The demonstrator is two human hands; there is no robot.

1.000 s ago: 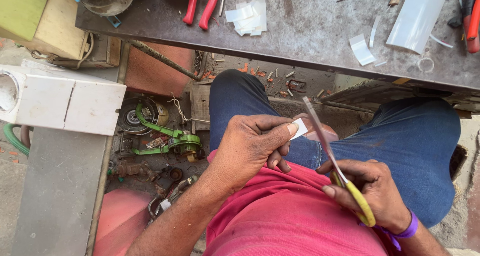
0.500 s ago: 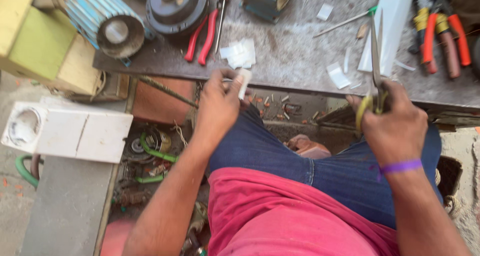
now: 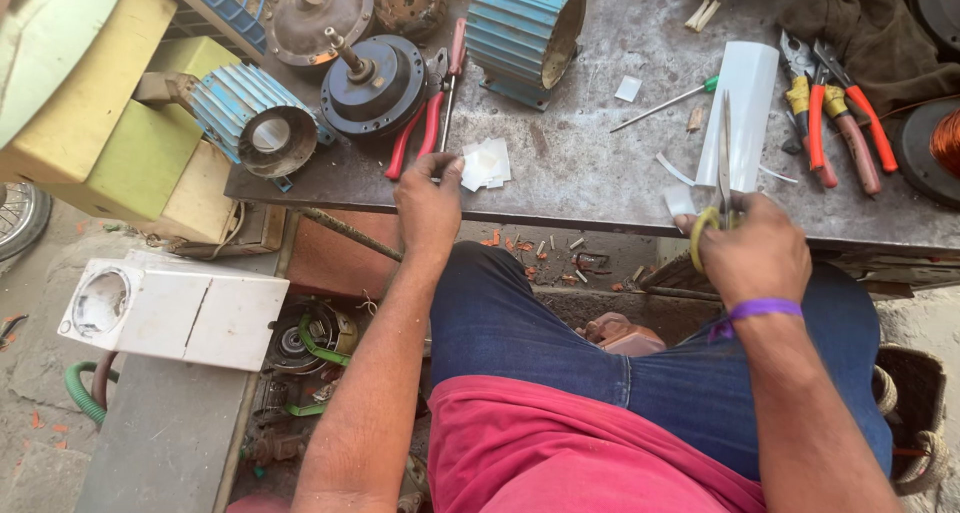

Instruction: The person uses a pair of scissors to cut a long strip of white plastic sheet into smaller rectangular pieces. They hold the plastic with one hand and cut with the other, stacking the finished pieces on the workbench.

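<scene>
The left hand [image 3: 428, 205] was at the near edge of the table [image 3: 590, 163], fingers curled downward, and its fingertips were touching or almost touching the small pile of white paper pieces [image 3: 487, 163]; I cannot tell if it really pinched one. The pile lay just in front of this hand, a bit to the right, so the left hand was clearly the nearer one to it. The right hand [image 3: 752, 253] was closed around the yellow handles of the scissors [image 3: 722, 173]. Their blades were shut or nearly shut & pointed straight away from the person, over the long white strip [image 3: 745, 103]. The strip's long axis ran also away from the body, approx. parallel with the blades, and its near end was just beside the right hand. Red-handled pliers [image 3: 432, 113] lay just left of the paper pile, w/ blue motor housings [image 3: 525, 28] farther back. More pliers [image 3: 825, 108] lay right of the strip.
</scene>
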